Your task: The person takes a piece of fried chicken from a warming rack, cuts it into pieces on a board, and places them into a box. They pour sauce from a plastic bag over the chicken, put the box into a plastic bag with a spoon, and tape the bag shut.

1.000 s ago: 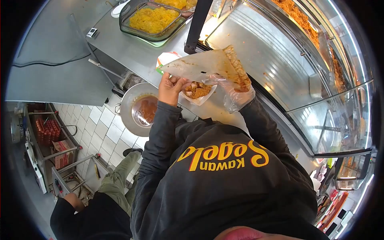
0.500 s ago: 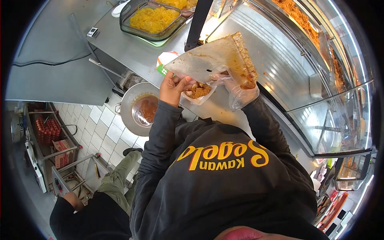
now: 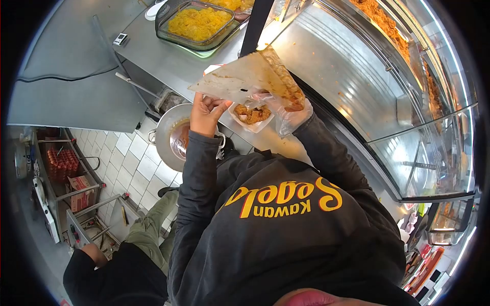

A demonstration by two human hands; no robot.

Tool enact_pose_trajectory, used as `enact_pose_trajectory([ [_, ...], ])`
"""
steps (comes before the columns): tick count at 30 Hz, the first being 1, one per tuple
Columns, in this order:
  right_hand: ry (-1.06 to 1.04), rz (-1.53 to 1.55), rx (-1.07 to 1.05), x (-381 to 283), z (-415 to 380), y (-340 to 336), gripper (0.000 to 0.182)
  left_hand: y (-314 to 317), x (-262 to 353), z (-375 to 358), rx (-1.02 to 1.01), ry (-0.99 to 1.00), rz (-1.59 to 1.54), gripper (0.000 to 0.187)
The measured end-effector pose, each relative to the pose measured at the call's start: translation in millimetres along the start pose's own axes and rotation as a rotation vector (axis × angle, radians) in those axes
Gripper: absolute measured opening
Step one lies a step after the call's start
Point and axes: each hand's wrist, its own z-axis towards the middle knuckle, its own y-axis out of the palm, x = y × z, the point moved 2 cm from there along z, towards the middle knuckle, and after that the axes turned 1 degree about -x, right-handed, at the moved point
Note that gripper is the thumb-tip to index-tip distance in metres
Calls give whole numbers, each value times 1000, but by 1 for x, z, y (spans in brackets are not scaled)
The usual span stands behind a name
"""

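Shifted leftward, the stained wrapper (image 3: 245, 76) spans from left grip (image 3: 205, 115) to right grip (image 3: 293, 117).

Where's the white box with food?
In the head view, the white box is above centre, between the left hand and gloved right hand, below the greasy sheet.

Count: 2 hands (left (image 3: 205, 113), right (image 3: 295, 117)), 1 wrapper (image 3: 232, 80), 1 pot (image 3: 165, 145) left, 1 timer (image 3: 120, 39) far left.
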Motion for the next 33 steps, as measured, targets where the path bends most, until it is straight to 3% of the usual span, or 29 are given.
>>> enact_pose_trajectory([
  [2, -27, -78, -8, -1, 1, 3, 34, 4, -2, 0, -4, -11, -38, 57],
  [5, 22, 74, 92, 1, 4, 3, 35, 4, -14, 3, 13, -9, -32, 56],
  [7, 156, -246, -2, -27, 5, 7, 28, 4, -16, 4, 35, 6, 15, 53],
  [8, 156, -246, -1, -29, 5, 6, 28, 6, -15, 5, 38, -2, -61, 50],
  [10, -179, -768, -114, -37, 7, 2, 25, 4, -19, 8, 38, -7, -137, 47],
  [11, -180, -768, -113, -32, 12, -3, 25, -3, -29, 12, 29, 42, -1, 38],
  [13, 62, 927, -323, -22, 20, -10, 30, -6, -30, 16, 19, 93, 134, 31],
  [14, 61, 926, -322, -21, 19, -13, 30, -7, -31, 17, 31, 45, 144, 24],
  [16, 57, 574, -140, -29, 13, -17, 27, -1, -19, 15, 41, -3, 155, 17],
  [18, 1, 406, -93, -36, 5, -22, 28, 14, -2, 6, 46, -55, -192, 14],
  [19, -55, 238, -47, -40, 1, -23, 30, 12, -5, 7, 44, -54, -192, 14],
  [21, -12, 245, 4, -53, -1, -23, 32, 9, -14, 10, 11, -166, -158, 33],
  [25, 19, 256, 98, -62, -3, -26, 31, 11, -10, 8, -8, -209, -85, 34],
  [33, 90, 202, 32, -98, -3, -27, 34, 12, -6, 14, -51, -259, -93, 22],
])
